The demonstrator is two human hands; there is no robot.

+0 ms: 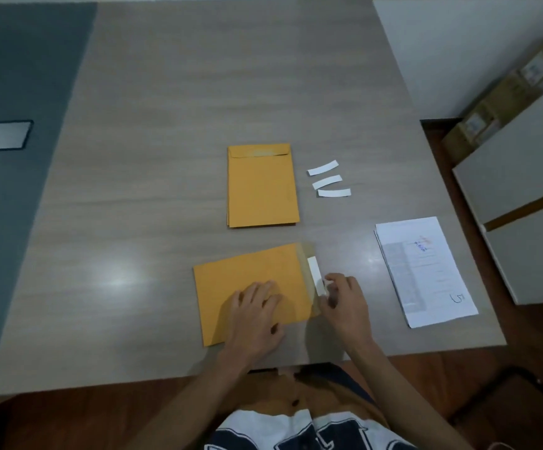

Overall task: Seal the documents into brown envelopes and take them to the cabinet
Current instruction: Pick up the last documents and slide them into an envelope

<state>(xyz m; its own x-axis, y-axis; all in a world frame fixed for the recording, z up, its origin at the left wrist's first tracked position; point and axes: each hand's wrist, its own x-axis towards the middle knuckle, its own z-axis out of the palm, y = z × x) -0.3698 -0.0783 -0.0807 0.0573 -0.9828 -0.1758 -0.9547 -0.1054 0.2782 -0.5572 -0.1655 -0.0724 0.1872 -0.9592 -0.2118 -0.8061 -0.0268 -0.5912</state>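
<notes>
Risk: right hand pinching strip may tear it; left hand, flat on envelope, could slip.

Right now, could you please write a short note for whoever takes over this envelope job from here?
Left hand: flat on the near envelope, pressing it to the table.
Right hand: pinching the white strip on that envelope's open flap.
Envelope stack lies further back in the middle; three peeled strips lie to its right.
Documents wait at the right.
Done: apparently three strips peeled.
Left: finish peeling, fold and seal the flap, fill the rest, carry all to the cabinet.
</notes>
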